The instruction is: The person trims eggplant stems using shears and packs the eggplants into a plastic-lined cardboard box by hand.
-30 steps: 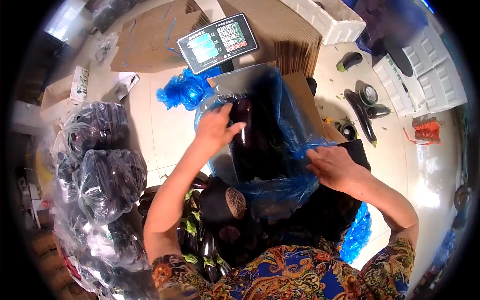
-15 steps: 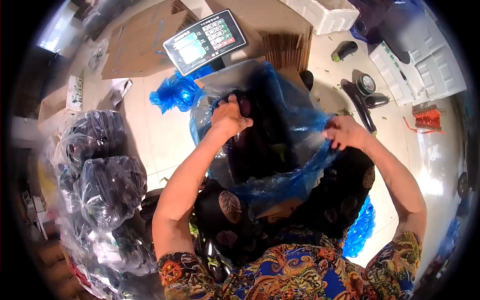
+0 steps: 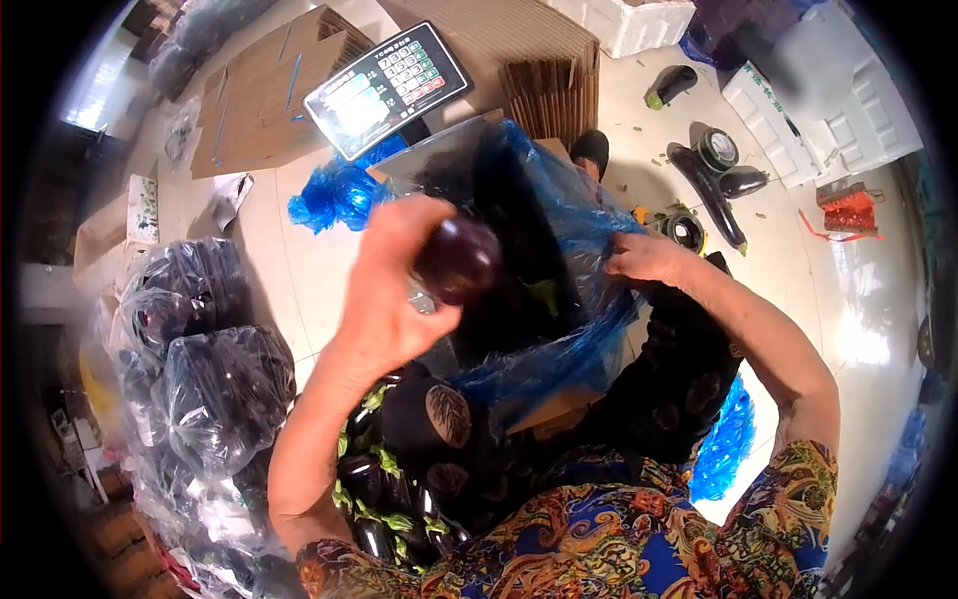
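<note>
My left hand (image 3: 384,299) is wrapped round a dark purple eggplant (image 3: 461,262), lifted above the open box in front of me; hand and eggplant are slightly blurred. A blue plastic bag (image 3: 589,225) lines that box and spills over its sides. Dark eggplants lie inside, with one green stem end (image 3: 544,295) showing. On the right, my right hand (image 3: 649,260) pinches the bag's edge. By my left knee lie several eggplants (image 3: 384,499) with green caps.
A scale display (image 3: 389,90) stands behind the box. Bagged bundles (image 3: 225,394) are stacked at left. Flattened cardboard (image 3: 269,95) lies behind. Loose eggplants (image 3: 707,195), tape rolls (image 3: 717,150) and a white foam box (image 3: 778,120) are at right.
My left hand has come up out of the box with the eggplant, toward the camera. My right hand has shifted slightly left and closed on the bag. The whole view has shifted a little.
</note>
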Action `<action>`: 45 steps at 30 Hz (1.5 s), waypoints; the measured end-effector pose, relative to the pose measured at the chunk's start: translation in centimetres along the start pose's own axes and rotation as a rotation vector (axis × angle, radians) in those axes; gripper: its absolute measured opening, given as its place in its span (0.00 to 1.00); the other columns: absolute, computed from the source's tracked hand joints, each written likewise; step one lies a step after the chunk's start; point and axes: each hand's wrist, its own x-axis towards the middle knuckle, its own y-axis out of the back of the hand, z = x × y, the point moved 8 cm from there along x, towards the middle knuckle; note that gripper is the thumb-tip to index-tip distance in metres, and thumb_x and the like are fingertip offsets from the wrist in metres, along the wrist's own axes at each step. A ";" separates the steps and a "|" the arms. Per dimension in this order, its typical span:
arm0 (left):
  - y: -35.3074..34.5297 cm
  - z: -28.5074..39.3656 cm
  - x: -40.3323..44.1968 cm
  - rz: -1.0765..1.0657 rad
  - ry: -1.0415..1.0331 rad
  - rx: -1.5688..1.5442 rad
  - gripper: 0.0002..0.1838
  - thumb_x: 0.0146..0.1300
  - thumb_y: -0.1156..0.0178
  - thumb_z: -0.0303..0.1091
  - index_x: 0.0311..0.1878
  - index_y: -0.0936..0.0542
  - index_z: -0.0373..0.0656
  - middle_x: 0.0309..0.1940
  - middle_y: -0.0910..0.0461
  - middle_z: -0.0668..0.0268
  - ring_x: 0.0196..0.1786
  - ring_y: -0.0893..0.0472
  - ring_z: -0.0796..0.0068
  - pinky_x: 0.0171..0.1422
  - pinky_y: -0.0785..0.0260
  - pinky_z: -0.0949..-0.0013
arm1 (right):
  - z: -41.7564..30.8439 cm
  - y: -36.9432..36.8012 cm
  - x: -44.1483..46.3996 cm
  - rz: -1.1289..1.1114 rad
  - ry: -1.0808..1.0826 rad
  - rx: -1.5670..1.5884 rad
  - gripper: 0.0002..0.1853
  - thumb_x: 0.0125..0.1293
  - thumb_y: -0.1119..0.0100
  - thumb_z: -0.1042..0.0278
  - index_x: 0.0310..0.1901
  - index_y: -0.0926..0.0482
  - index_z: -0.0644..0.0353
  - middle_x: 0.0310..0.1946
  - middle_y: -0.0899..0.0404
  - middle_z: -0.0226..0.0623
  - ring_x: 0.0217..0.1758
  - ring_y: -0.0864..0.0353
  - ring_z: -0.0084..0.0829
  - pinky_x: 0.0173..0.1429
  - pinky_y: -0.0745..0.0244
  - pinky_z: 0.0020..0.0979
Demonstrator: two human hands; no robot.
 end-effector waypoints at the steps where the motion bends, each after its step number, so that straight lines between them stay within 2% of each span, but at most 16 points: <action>1: -1.3 1.1 -0.1 -0.047 -0.129 0.124 0.39 0.31 0.27 0.25 0.56 0.27 0.42 0.51 0.26 0.57 0.52 0.24 0.54 0.57 0.30 0.61 | -0.1 0.1 0.0 0.005 0.002 -0.033 0.30 0.65 0.47 0.47 0.56 0.27 0.67 0.56 0.24 0.57 0.61 0.26 0.50 0.64 0.32 0.42; 5: -9.8 0.3 -2.9 -0.516 -0.394 0.311 0.24 0.48 0.36 0.32 0.53 0.21 0.48 0.46 0.28 0.55 0.51 0.26 0.59 0.53 0.33 0.58 | -1.1 -0.4 0.1 0.005 0.088 -0.181 0.29 0.72 0.55 0.45 0.53 0.25 0.68 0.52 0.23 0.58 0.61 0.27 0.54 0.64 0.33 0.45; 7: -10.9 0.0 -4.5 -0.290 -0.658 0.355 0.22 0.54 0.42 0.30 0.55 0.22 0.53 0.49 0.30 0.58 0.53 0.28 0.63 0.55 0.36 0.62 | -2.3 -0.4 -0.5 0.035 0.195 -0.234 0.28 0.73 0.58 0.46 0.52 0.24 0.69 0.51 0.23 0.59 0.60 0.28 0.56 0.64 0.33 0.46; 12: -15.7 -5.5 -7.5 -0.804 -0.347 0.378 0.33 0.51 0.35 0.30 0.64 0.26 0.53 0.63 0.32 0.60 0.64 0.35 0.61 0.63 0.40 0.60 | -1.4 -1.8 0.3 -0.033 0.133 -0.381 0.22 0.77 0.65 0.56 0.59 0.25 0.56 0.44 0.20 0.54 0.53 0.20 0.53 0.56 0.26 0.49; 14: -16.3 -6.1 -7.8 -1.015 -0.239 0.447 0.36 0.48 0.31 0.31 0.65 0.26 0.51 0.66 0.33 0.60 0.69 0.37 0.58 0.66 0.41 0.56 | -1.7 -2.7 0.4 -0.014 0.326 -0.543 0.18 0.73 0.59 0.61 0.56 0.23 0.54 0.39 0.18 0.50 0.46 0.18 0.51 0.48 0.23 0.49; 17: -15.6 -5.7 -7.1 -0.675 -0.411 0.422 0.23 0.52 0.42 0.29 0.55 0.19 0.48 0.53 0.24 0.59 0.64 0.31 0.58 0.66 0.41 0.54 | -2.7 -2.7 0.3 0.110 0.395 -0.498 0.08 0.60 0.48 0.66 0.35 0.20 0.57 0.28 0.19 0.44 0.38 0.17 0.46 0.40 0.22 0.45; 19: -15.9 -7.0 -8.0 -0.787 -0.376 0.249 0.34 0.47 0.32 0.32 0.63 0.25 0.48 0.62 0.29 0.55 0.72 0.39 0.51 0.76 0.53 0.43 | -1.7 -3.4 0.1 0.219 0.711 -0.469 0.10 0.63 0.50 0.63 0.32 0.21 0.58 0.28 0.20 0.43 0.35 0.19 0.46 0.36 0.24 0.43; 20: -18.6 -8.1 -8.7 -1.023 -0.361 0.545 0.34 0.48 0.32 0.35 0.64 0.25 0.52 0.64 0.31 0.54 0.73 0.41 0.49 0.78 0.57 0.40 | -1.3 -3.4 0.1 0.222 0.659 -0.368 0.10 0.63 0.49 0.63 0.31 0.21 0.57 0.29 0.19 0.43 0.37 0.18 0.46 0.38 0.24 0.42; 22: -21.0 -12.2 -10.9 -0.985 -0.337 0.492 0.29 0.52 0.34 0.37 0.61 0.22 0.57 0.66 0.32 0.54 0.73 0.41 0.49 0.77 0.55 0.40 | -0.3 -3.0 0.5 0.284 0.446 -0.194 0.11 0.63 0.48 0.62 0.28 0.19 0.56 0.32 0.18 0.43 0.40 0.18 0.45 0.40 0.23 0.41; 23: -20.5 -12.7 -10.5 -1.000 -0.297 0.388 0.27 0.53 0.35 0.37 0.60 0.21 0.59 0.67 0.33 0.54 0.73 0.41 0.49 0.77 0.54 0.40 | -0.7 -2.6 0.5 0.344 0.267 -0.181 0.07 0.51 0.43 0.62 0.22 0.23 0.54 0.28 0.20 0.37 0.36 0.18 0.43 0.36 0.23 0.44; 27: -19.9 -12.5 -10.0 -0.990 -0.222 0.404 0.30 0.49 0.32 0.34 0.60 0.22 0.53 0.68 0.34 0.56 0.72 0.39 0.49 0.76 0.50 0.44 | -0.3 -3.5 -0.2 0.410 0.478 -0.558 0.04 0.55 0.38 0.63 0.27 0.16 0.47 0.30 0.15 0.28 0.34 0.15 0.39 0.28 0.22 0.41; 30: -13.8 -4.0 -5.4 -0.821 -0.051 -0.065 0.39 0.53 0.31 0.32 0.70 0.33 0.50 0.66 0.33 0.52 0.70 0.37 0.46 0.78 0.50 0.53 | -1.0 -1.9 -2.4 0.089 -0.083 -0.778 0.09 0.56 0.36 0.61 0.38 0.13 0.49 0.39 0.14 0.35 0.46 0.14 0.38 0.40 0.20 0.51; 33: -8.3 -3.6 -4.7 -0.576 0.049 -0.234 0.31 0.57 0.32 0.32 0.65 0.29 0.47 0.60 0.27 0.54 0.63 0.30 0.50 0.67 0.35 0.55 | -2.7 3.4 -7.8 0.332 0.197 -0.325 0.12 0.62 0.39 0.58 0.34 0.17 0.59 0.33 0.18 0.49 0.37 0.19 0.51 0.40 0.25 0.46; 37: -4.9 -4.8 -6.2 -0.421 0.277 -0.227 0.25 0.57 0.32 0.28 0.59 0.24 0.44 0.50 0.22 0.57 0.53 0.21 0.53 0.55 0.26 0.59 | 0.0 9.4 -9.4 0.667 0.327 0.462 0.08 0.65 0.43 0.70 0.32 0.20 0.66 0.22 0.22 0.30 0.27 0.25 0.17 0.33 0.31 0.24; 39: -3.5 -4.9 -6.6 -0.437 0.291 -0.254 0.24 0.57 0.32 0.27 0.59 0.24 0.44 0.48 0.21 0.58 0.51 0.20 0.54 0.54 0.26 0.61 | -0.3 10.8 -9.5 0.736 0.276 0.668 0.06 0.69 0.43 0.71 0.38 0.21 0.65 0.27 0.23 0.29 0.31 0.26 0.18 0.38 0.31 0.21; 45: -2.2 -1.3 -4.0 -0.490 0.191 -0.299 0.24 0.60 0.34 0.29 0.61 0.25 0.44 0.46 0.21 0.56 0.48 0.19 0.55 0.51 0.25 0.60 | -8.5 11.5 -8.0 0.841 0.515 0.568 0.09 0.67 0.39 0.74 0.48 0.21 0.63 0.35 0.22 0.32 0.37 0.24 0.22 0.43 0.28 0.23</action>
